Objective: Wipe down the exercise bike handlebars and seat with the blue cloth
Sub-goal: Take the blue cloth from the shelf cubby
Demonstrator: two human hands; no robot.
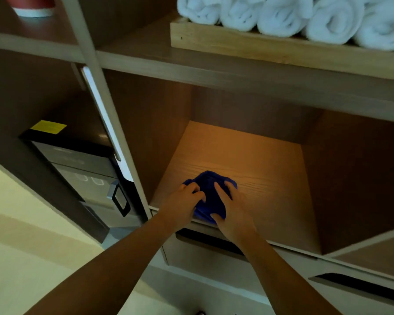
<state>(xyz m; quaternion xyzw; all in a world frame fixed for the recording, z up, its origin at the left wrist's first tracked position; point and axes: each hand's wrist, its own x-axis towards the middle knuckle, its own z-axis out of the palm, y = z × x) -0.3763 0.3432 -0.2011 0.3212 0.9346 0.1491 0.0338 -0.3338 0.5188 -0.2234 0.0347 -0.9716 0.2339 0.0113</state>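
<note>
Both hands are gripping the cloth, which is sitting bunched at the front edge of the lit shelf, w/ its near end hanging slightly over the lip. Left hand is coming in from the cloth's left side, fingers curled into the fabric. Right hand is lying on the right side, fingers spread on top and thumb tucked under the near edge. So the cloth is sitting directly between the two hands, long axis running roughly front-to-back, away from the person. Neither hand looks nearer; both are touching it. Judging by this, the step is lifting the cloth off the shelf; bike isn't in view, so wiping is not yet begun.

Count: 1 blue cloth, 2 hands, approx. 5 rolled white towels in a wooden tray on the shelf above.
</note>
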